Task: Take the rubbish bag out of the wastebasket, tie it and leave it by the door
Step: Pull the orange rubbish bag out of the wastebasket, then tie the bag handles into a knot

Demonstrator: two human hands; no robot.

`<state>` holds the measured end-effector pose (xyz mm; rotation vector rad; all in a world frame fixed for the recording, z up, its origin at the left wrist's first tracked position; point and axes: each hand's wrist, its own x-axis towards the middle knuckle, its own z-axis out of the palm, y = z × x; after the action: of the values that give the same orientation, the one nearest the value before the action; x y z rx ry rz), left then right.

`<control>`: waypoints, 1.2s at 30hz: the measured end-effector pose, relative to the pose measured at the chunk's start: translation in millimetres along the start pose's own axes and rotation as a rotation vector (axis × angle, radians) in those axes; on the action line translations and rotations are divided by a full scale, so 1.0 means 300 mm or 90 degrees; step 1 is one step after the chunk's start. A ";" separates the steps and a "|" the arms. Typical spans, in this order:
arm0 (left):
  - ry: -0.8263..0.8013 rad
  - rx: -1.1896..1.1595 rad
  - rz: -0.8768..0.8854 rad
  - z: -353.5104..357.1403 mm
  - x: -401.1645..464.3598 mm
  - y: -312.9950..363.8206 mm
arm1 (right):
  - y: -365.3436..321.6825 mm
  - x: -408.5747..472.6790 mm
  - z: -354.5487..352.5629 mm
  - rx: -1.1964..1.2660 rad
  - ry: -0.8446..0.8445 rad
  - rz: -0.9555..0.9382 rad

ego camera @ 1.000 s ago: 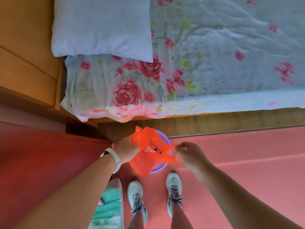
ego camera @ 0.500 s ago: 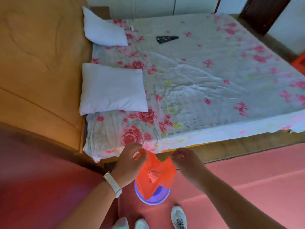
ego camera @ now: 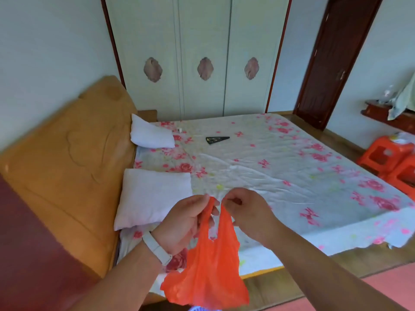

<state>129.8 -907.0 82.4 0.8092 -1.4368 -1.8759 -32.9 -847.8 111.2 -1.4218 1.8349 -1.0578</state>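
Observation:
An orange plastic rubbish bag [ego camera: 208,270] hangs in front of me, held up by its two handles. My left hand [ego camera: 186,223], with a white band on the wrist, pinches the left handle. My right hand [ego camera: 244,212] pinches the right handle, and the two hands are close together. Just a sliver of the purple wastebasket [ego camera: 199,308] shows at the bottom edge under the bag. A dark brown door [ego camera: 336,61] stands at the back right of the room.
A bed [ego camera: 269,167] with a floral sheet and two white pillows fills the middle, with an orange headboard [ego camera: 67,171] on the left. A white wardrobe [ego camera: 197,57] is behind it. Orange plastic stools [ego camera: 386,156] stand at the right.
Both hands have lifted the orange bag up out of the wastebasket to chest height. My view has tilted up from the floor to the whole room.

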 end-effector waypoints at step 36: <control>0.153 -0.049 -0.004 0.204 0.061 0.334 | -0.231 0.044 -0.281 0.112 -0.122 -0.166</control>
<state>82.3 -906.3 191.1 0.9656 -1.2090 -1.7599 -71.0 -848.8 214.3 -1.6230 1.4127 -1.1337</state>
